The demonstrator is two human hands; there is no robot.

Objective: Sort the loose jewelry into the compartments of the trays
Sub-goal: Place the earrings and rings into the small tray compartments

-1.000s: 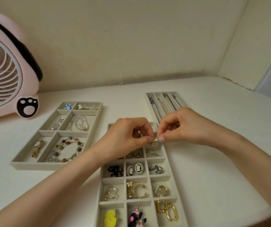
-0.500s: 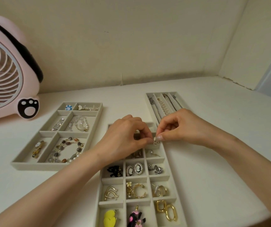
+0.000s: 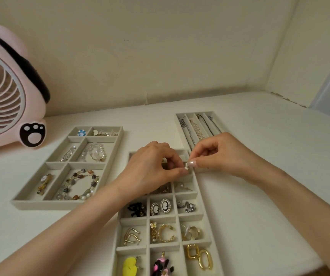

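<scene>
The left hand (image 3: 152,166) and right hand (image 3: 217,154) meet over the far end of the middle tray (image 3: 162,217). Thumb and forefinger of each hand pinch 1 small sparkly piece (image 3: 186,167), held just above the tray's right column; the other fingers are curled. Earrings (image 3: 165,205) lie in the nearer compartments. A bracelet tray (image 3: 50,205) sits to the left and a necklace tray (image 3: 197,112) beyond the right hand, all 3 on the white tabletop (image 3: 259,196). A pink fan (image 3: 4,92) stands at far left.

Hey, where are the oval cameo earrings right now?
Head view: the cameo earrings are in the middle column of the centre tray, between the black bow earrings on their left and the silver earrings on their right.
</scene>
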